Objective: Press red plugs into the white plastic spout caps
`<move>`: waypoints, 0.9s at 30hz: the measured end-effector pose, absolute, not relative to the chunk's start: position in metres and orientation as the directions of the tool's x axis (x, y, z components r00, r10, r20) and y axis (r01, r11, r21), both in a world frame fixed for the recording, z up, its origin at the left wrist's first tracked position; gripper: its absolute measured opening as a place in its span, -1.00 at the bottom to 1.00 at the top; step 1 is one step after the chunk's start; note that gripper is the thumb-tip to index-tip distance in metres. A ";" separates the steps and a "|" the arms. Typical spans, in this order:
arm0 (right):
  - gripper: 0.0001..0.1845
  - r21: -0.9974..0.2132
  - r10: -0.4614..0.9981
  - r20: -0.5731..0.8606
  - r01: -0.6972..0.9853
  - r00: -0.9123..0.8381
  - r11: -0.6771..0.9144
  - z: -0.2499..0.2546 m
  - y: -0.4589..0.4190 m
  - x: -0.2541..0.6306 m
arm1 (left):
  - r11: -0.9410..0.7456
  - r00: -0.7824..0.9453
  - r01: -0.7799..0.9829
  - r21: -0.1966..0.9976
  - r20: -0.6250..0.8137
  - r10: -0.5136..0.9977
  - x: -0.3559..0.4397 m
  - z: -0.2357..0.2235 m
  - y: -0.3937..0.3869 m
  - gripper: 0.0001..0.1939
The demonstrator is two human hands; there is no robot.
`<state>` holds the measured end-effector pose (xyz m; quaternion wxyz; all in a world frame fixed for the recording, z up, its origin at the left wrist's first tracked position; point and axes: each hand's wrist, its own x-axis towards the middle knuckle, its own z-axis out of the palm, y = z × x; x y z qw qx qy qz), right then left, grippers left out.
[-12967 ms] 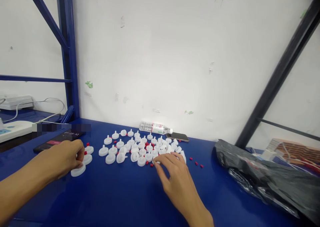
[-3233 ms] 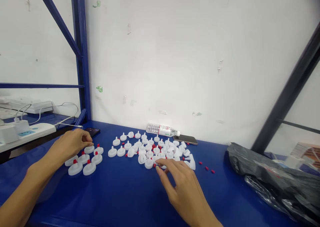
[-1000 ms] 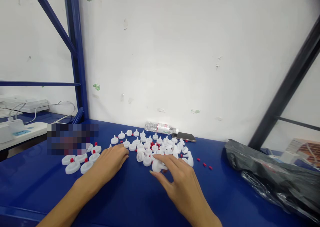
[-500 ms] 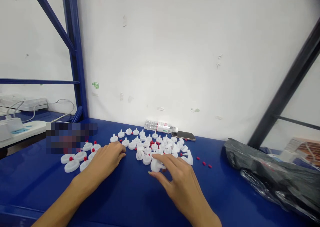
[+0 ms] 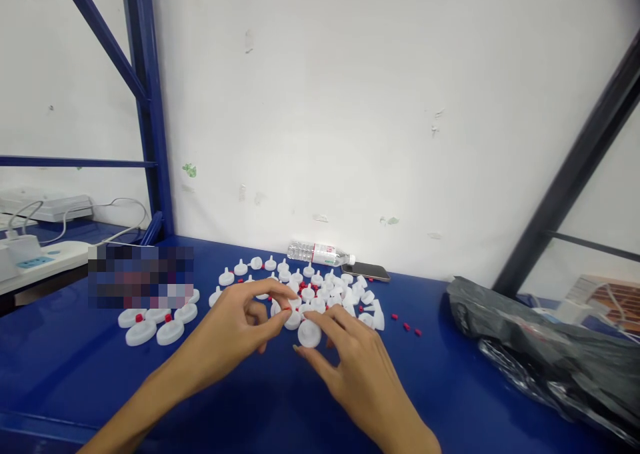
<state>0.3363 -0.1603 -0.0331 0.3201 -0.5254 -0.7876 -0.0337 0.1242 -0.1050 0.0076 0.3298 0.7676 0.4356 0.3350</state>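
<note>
My right hand (image 5: 353, 357) grips a white nozzle cap (image 5: 309, 335) between thumb and fingers, its round side turned toward me. Just left of it, my left hand (image 5: 245, 324) pinches a small red tip cap (image 5: 287, 309) at its fingertips, mostly covered by them. Behind both hands spreads a pile of white nozzle caps (image 5: 318, 304), many with spouts up, with loose red tip caps (image 5: 304, 287) among them. Left of my left hand stands a group of white nozzle caps (image 5: 171, 333) with red tips fitted on the spouts that show.
A clear plastic bottle (image 5: 320, 253) lies by the wall, beside a dark phone (image 5: 367, 271). Several red tip caps (image 5: 407, 327) lie to the right. A grey-black plastic bag (image 5: 540, 354) covers the right side. At far left is a white power strip (image 5: 50, 261).
My left hand has moved right, from beside the red-tipped group to close by my right hand, with a red tip cap now showing in its pinch. The white nozzle cap has turned toward me.
</note>
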 end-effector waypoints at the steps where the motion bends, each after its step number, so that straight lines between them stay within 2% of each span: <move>1: -0.60 -0.285 0.808 0.538 0.850 -0.241 0.443 -0.032 -0.161 0.336 | -0.414 0.409 0.383 0.826 0.250 0.878 0.126 0.008 -0.108 -0.62; 5: -0.62 -0.301 0.804 0.543 0.837 -0.243 0.457 -0.030 -0.162 0.335 | -0.479 0.479 0.204 0.854 0.340 0.809 0.132 0.006 -0.110 -0.70; 12: -0.76 -0.329 0.782 0.574 0.806 -0.243 0.492 -0.028 -0.165 0.333 | -0.348 0.527 0.080 0.934 0.257 0.810 0.137 0.003 -0.112 -0.82; 16: -0.87 -0.432 0.788 0.585 0.750 -0.190 0.501 -0.024 -0.166 0.331 | -0.341 0.500 0.046 0.939 0.274 0.822 0.141 0.003 -0.114 -0.84; 20: -0.90 -0.566 0.850 0.511 0.693 -0.130 0.446 -0.018 -0.167 0.330 | -0.449 0.442 0.069 0.891 0.377 0.814 0.146 -0.004 -0.116 -0.85; 24: -0.92 -0.607 0.873 0.476 0.677 -0.112 0.417 -0.014 -0.169 0.331 | -0.575 0.417 0.126 0.808 0.483 0.770 0.149 -0.009 -0.119 -0.84; 27: -0.96 -0.624 0.871 0.477 0.651 -0.120 0.432 -0.013 -0.170 0.332 | -0.553 0.414 0.136 0.822 0.460 0.785 0.149 -0.008 -0.120 -0.79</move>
